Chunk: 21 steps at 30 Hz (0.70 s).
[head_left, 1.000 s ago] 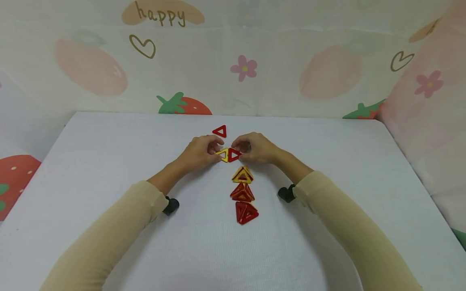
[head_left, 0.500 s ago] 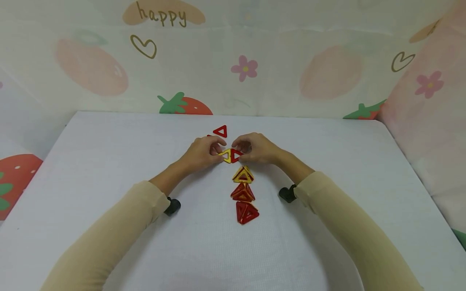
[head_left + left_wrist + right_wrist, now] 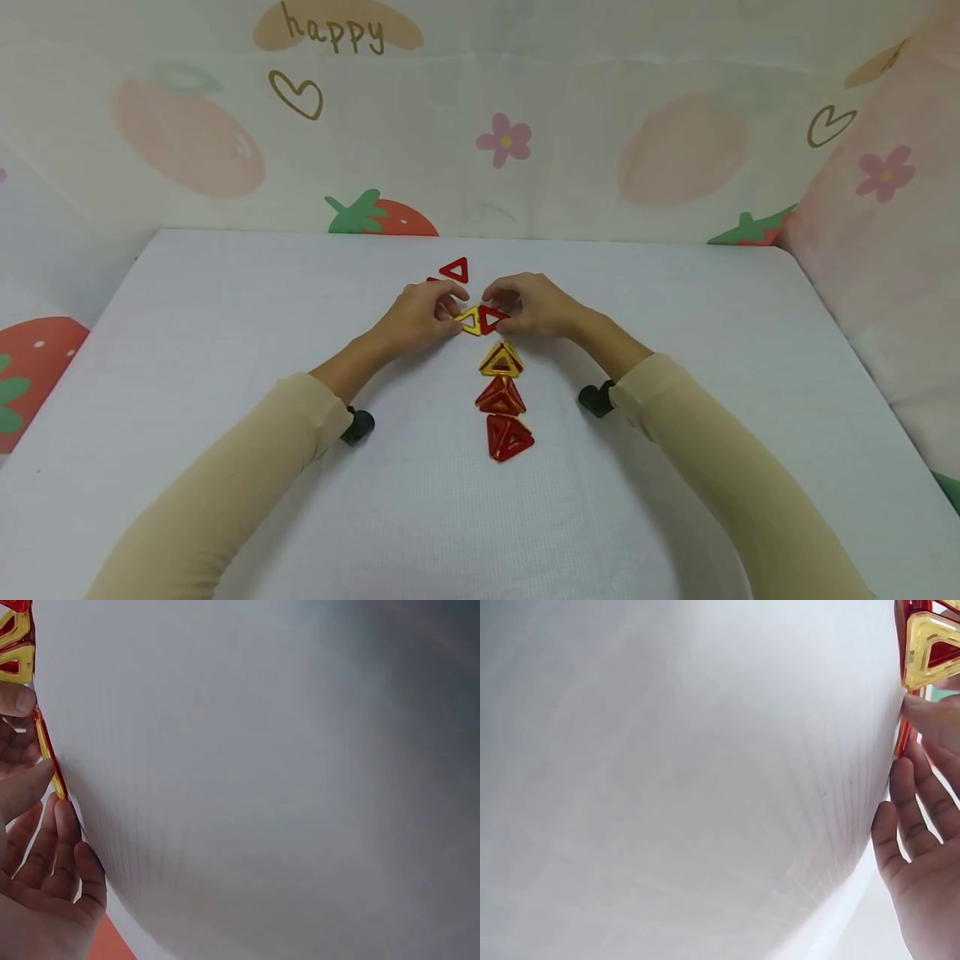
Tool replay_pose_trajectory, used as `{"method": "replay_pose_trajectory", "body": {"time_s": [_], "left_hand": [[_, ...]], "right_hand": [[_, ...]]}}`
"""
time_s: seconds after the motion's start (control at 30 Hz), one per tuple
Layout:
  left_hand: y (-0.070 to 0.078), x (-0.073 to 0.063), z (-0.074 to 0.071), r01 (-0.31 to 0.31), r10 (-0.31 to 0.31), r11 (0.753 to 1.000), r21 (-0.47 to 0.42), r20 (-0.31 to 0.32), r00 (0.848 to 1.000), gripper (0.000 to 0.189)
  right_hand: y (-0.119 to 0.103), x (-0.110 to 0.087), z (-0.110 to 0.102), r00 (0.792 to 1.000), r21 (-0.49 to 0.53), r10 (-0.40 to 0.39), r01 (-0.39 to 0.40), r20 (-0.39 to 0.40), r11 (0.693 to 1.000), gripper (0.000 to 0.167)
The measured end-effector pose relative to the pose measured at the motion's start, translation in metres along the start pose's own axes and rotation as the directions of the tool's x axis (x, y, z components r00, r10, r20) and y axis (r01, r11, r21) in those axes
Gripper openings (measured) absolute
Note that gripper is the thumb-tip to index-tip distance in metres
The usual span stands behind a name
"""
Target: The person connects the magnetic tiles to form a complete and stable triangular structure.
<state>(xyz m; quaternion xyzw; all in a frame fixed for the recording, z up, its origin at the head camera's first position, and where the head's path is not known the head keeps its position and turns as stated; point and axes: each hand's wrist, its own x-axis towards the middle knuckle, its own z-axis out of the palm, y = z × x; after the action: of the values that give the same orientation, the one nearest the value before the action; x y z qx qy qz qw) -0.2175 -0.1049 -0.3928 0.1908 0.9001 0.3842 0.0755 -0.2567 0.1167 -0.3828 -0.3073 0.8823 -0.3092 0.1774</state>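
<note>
In the head view, a yellow triangular magnetic tile (image 3: 470, 321) and a red triangular magnetic tile (image 3: 491, 320) lie edge to edge near the far middle of the table. My left hand (image 3: 417, 316) pinches the yellow one from the left, its thumb on the near side and fingers curled beyond. From the right, my right hand (image 3: 542, 307) holds the red one the same way. Both wrist views show the tiles nearly edge-on, low at the white surface, with fingertips right at their ends. Just nearer stands a yellow-and-red tile pyramid (image 3: 501, 360).
Two red tile pyramids, a middle one (image 3: 500, 397) and a nearest one (image 3: 508, 438), continue the row toward me. Beyond my left hand lies a loose red triangular tile (image 3: 455, 269), with another red piece mostly hidden behind that hand. A patterned curtain (image 3: 562, 192) hangs behind the white table (image 3: 225, 333).
The joined yellow and red tiles have shifted slightly right, both hands moving with them. A bit of red now shows behind my left hand. The pyramids stay in place.
</note>
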Motion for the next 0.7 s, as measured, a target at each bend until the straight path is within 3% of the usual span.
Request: {"method": "replay_pose_trajectory", "body": {"time_s": [0.47,0.7], "left_hand": [[-0.0002,0.0031,0.0001,-0.016,0.016,0.999,0.039,0.002,1.000,0.032],[0.0014,0.0029,-0.0005,0.013,-0.015,0.998,0.062,0.029,0.999,0.028]], "right_hand": [[-0.0009,-0.0007,0.0018,1.000,0.020,0.023,-0.023,0.000,1.000,0.040],[-0.0005,-0.0018,0.0009,1.000,0.017,-0.006,0.007,-0.006,1.000,0.040]]}}
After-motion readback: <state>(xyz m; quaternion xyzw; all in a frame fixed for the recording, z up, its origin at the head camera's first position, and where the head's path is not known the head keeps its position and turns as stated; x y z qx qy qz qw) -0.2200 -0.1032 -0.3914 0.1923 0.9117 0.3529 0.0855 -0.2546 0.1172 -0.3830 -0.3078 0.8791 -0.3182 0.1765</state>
